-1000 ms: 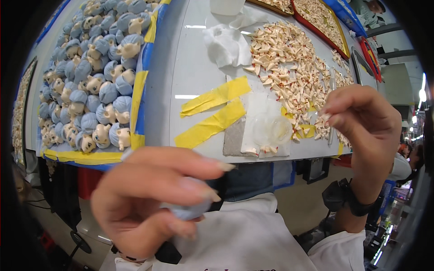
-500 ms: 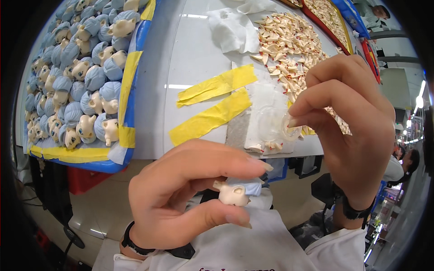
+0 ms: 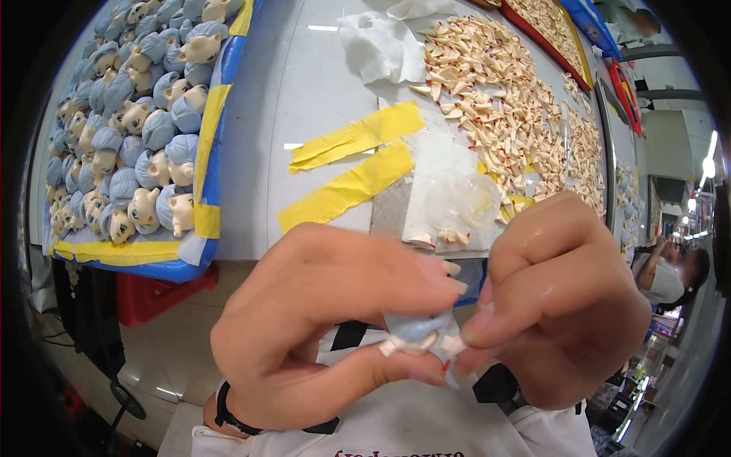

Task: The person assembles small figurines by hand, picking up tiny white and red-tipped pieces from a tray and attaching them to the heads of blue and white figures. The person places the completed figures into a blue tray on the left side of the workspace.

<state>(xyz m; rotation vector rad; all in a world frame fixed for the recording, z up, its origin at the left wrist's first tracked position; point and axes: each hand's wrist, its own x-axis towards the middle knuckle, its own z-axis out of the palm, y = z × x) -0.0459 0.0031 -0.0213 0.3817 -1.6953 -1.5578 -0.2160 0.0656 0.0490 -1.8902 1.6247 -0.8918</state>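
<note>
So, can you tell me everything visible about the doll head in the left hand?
The doll head has light blue, ridged hair and pale cream skin, and looks like plastic. The left hand pinches it between thumb and fingers, hair up, before the white shirt. The right hand holds a small pale piece at its right side, touching or nearly so. Its face cannot be made out.

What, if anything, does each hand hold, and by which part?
Left hand: a doll head, fingers on its blue hair, thumb opposite. Right hand: apparently a small pale piece; gripped end unclear.
</note>
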